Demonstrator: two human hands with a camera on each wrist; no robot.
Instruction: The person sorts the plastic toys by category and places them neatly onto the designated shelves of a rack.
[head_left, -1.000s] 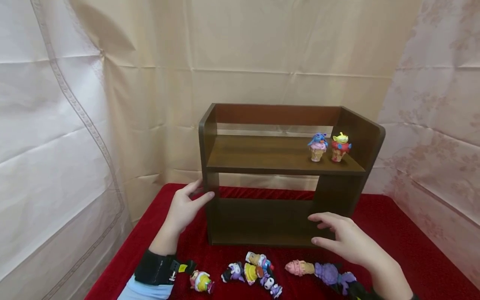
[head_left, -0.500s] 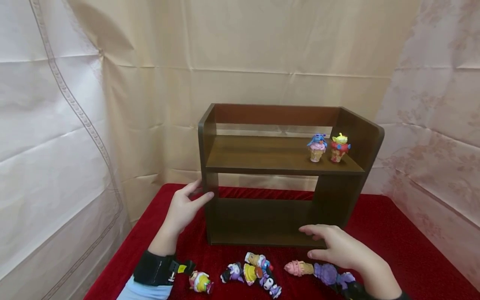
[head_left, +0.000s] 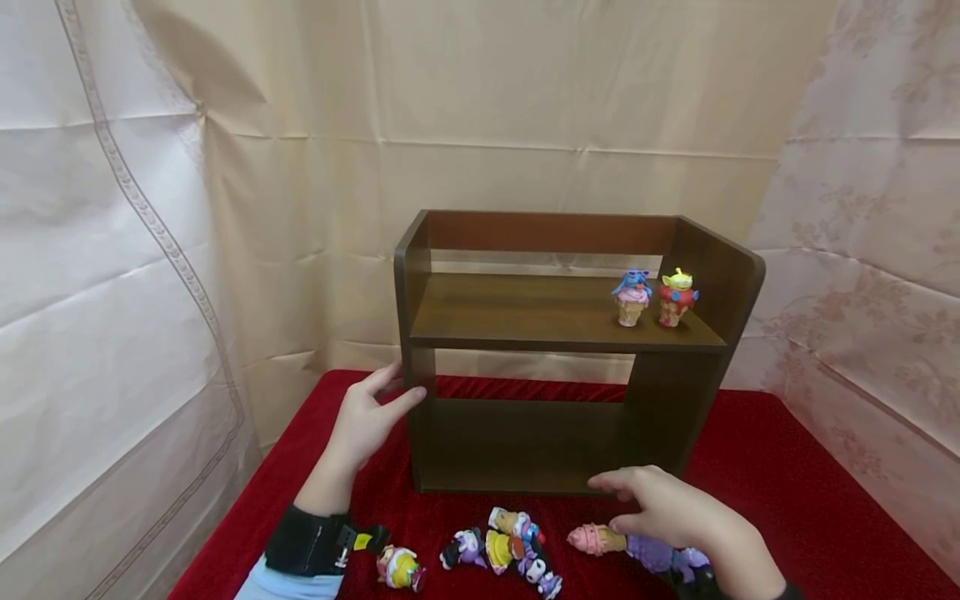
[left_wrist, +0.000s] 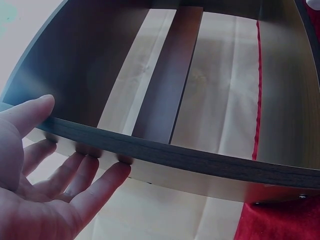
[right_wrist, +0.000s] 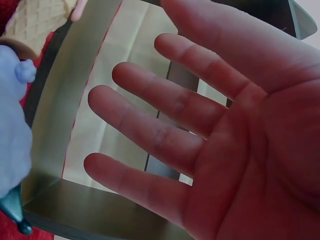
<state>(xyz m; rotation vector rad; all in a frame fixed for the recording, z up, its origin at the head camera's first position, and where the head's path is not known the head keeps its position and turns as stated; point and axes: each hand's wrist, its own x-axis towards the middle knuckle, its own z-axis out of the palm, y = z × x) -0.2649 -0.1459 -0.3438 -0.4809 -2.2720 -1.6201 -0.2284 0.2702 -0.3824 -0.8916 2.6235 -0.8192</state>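
Note:
At the left side of a dark brown two-tier shelf (head_left: 517,343), my left hand (head_left: 363,423) holds the side panel's edge. In the left wrist view its fingers (left_wrist: 107,182) touch the outer face, and the thumb lies over the edge. My right hand (head_left: 671,507) hovers over a pink ice-cream-cone figurine (head_left: 592,539) and a purple figurine (head_left: 651,552), which it partly hides. The right wrist view shows the right fingers (right_wrist: 145,125) spread, holding nothing. On the upper tier stand a blue-topped cone figurine (head_left: 632,298) and a yellow-and-red cone figurine (head_left: 677,298).
Several small figurines (head_left: 502,550) lie clustered on the red cloth (head_left: 795,500) before the shelf. A yellow-and-white figurine (head_left: 401,569) lies near my left wristband (head_left: 307,542). Behind the shelf hangs a beige curtain (head_left: 480,108).
My right hand has moved down and left, from in front of the lower tier to above the pink and purple figurines. The left hand keeps its place on the shelf.

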